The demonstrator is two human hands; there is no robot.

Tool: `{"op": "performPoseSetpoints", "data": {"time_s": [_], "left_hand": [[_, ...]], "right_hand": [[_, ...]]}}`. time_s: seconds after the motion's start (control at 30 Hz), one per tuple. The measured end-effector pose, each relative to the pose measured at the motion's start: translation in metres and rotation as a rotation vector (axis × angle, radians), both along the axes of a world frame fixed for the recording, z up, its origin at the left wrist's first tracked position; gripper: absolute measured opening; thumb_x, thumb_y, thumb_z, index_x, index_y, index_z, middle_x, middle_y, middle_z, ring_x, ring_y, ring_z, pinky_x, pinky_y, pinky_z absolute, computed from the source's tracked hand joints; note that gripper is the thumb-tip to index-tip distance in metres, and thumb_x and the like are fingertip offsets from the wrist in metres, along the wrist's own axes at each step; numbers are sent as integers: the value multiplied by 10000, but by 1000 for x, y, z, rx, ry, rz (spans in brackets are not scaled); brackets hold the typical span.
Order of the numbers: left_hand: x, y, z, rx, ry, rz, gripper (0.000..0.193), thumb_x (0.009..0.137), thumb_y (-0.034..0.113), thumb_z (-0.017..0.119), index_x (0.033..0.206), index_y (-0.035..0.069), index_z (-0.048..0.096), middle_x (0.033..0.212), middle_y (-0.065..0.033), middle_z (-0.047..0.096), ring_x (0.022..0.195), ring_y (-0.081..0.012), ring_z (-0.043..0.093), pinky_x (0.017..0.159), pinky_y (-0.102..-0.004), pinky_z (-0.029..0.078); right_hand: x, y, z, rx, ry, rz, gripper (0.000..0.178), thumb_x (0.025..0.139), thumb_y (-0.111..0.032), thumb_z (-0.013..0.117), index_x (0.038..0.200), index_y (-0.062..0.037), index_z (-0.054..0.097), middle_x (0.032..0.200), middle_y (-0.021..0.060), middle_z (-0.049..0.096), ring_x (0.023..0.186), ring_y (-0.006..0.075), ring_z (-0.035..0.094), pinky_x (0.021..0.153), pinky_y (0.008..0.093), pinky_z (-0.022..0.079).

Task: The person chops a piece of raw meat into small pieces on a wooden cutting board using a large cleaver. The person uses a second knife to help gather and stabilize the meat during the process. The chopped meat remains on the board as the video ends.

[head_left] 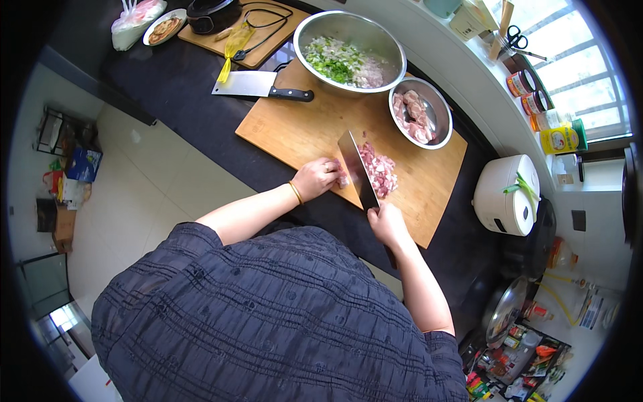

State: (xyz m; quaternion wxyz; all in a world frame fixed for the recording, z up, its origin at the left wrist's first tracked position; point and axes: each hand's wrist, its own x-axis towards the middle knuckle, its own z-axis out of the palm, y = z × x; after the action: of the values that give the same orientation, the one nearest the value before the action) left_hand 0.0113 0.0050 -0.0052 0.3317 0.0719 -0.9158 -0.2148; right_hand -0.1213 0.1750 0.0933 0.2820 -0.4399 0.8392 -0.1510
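Observation:
My right hand (388,224) is closed around the handle of a cleaver (357,167). Its blade stands on edge on the wooden cutting board (284,130), pointing away from me. To the left of the blade, my left hand (315,179) has its fingers curled over a small piece of raw meat (343,178), mostly hidden beneath them. Diced pink meat (382,174) lies in a loose pile just right of the blade. At the board's far right, a small steel bowl (443,130) holds larger pieces of raw meat (414,114).
A large steel bowl (396,48) with chopped greens and pale mince stands at the back. Another cleaver (249,84) lies across the board's far left edge. A white rice cooker (504,201) topped with green onion is at right. Jars (521,84) line the windowsill.

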Motion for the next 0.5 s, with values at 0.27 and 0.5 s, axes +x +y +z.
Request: {"op": "performPoseSetpoints", "data": {"time_s": [0.27, 0.5], "left_hand": [[-4, -1, -7, -8, -39, 4, 168, 618, 105, 647, 782, 83, 623, 840, -28, 577, 813, -212, 562, 721, -305, 480], [-6, -2, -11, 18, -33, -6, 160, 620, 106, 645, 778, 85, 625, 834, -23, 583, 816, -205, 564, 718, -300, 483]], "right_hand": [[5, 0, -5, 115, 27, 54, 204, 765, -134, 506, 781, 61, 563, 721, 275, 572, 730, 408, 578, 705, 447, 467], [1, -10, -16, 119, -18, 28, 205, 769, -132, 506, 799, 63, 564, 732, 276, 574, 736, 412, 577, 711, 454, 466]]}}
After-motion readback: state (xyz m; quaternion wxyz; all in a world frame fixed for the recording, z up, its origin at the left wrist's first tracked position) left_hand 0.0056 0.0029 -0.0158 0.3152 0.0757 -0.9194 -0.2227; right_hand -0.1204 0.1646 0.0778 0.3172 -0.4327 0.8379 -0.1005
